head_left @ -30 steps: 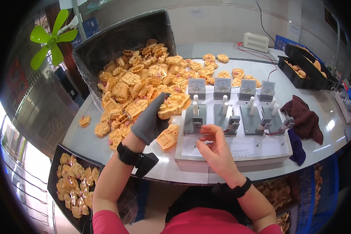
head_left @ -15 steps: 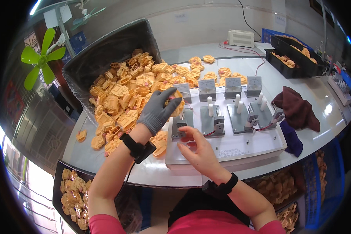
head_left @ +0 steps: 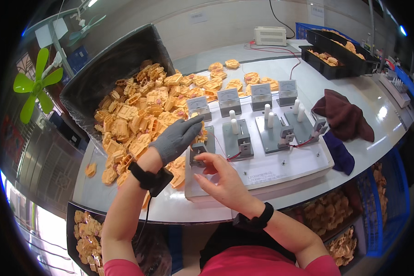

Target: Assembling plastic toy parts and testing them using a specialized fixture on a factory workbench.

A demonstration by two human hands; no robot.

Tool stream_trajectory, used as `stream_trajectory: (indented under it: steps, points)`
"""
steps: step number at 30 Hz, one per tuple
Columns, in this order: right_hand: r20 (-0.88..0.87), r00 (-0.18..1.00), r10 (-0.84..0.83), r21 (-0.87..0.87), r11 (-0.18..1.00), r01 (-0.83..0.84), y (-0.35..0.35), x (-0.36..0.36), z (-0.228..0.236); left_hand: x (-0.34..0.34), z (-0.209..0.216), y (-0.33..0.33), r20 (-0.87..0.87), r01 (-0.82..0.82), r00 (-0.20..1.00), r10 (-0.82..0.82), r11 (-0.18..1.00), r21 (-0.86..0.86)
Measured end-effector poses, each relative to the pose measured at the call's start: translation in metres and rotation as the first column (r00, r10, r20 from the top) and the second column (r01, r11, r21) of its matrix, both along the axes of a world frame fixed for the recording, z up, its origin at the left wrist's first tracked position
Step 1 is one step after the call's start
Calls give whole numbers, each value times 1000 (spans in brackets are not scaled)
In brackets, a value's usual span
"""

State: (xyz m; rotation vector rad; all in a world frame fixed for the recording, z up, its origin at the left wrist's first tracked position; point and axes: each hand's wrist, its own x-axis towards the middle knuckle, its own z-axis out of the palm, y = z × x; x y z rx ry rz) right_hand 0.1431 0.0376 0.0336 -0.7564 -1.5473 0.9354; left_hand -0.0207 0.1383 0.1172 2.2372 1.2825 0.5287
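My left hand [head_left: 178,139], in a grey glove, is over the leftmost test fixture on the white board [head_left: 280,177]. A tan plastic part [head_left: 201,136] shows past its fingers, held against the fixture; the thumb and most of the part are hidden. My bare right hand [head_left: 227,184] is just in front, thumb and forefinger apart, its fingertips by the grey clamp block [head_left: 198,151] of that fixture. Similar grey fixtures [head_left: 238,140] with white pegs [head_left: 234,126] stand to the right. Behind them is a row of small panel meters [head_left: 228,102].
A big heap of tan parts [head_left: 138,110] spills from a lined black bin [head_left: 110,60] at the left. A brown cloth [head_left: 342,115] and a purple cloth [head_left: 338,154] lie right of the board. Black trays [head_left: 329,69] and a white instrument box [head_left: 270,36] stand farther back.
My left hand has come down with the part onto the leftmost fixture, its fingers now straighter and covering more of the part. My right hand stays by the clamp. The whole view has shifted slightly.
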Motion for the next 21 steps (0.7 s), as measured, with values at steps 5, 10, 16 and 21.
stream_trajectory:
  steps: [5, 10, 16, 21]
  points:
    - [-87, 994, -60, -39, 998, 57, -5, -4, -4, -18, -7, -58, -12, -153, 987, 157, 972, 181]
    - [-62, 996, -68, -100, 993, 61, -14, 3, -3, -45, -56, -128, -32, -280, 952, 306, 904, 324]
    - [336, 920, -203, 330, 940, 87, -16, 1, 2, -63, -134, -166, 154, -481, 877, 456, 834, 270]
    - [483, 785, -389, 422, 889, 181, -10, -6, -13, -48, -121, -167, 259, -569, 794, 550, 823, -4]
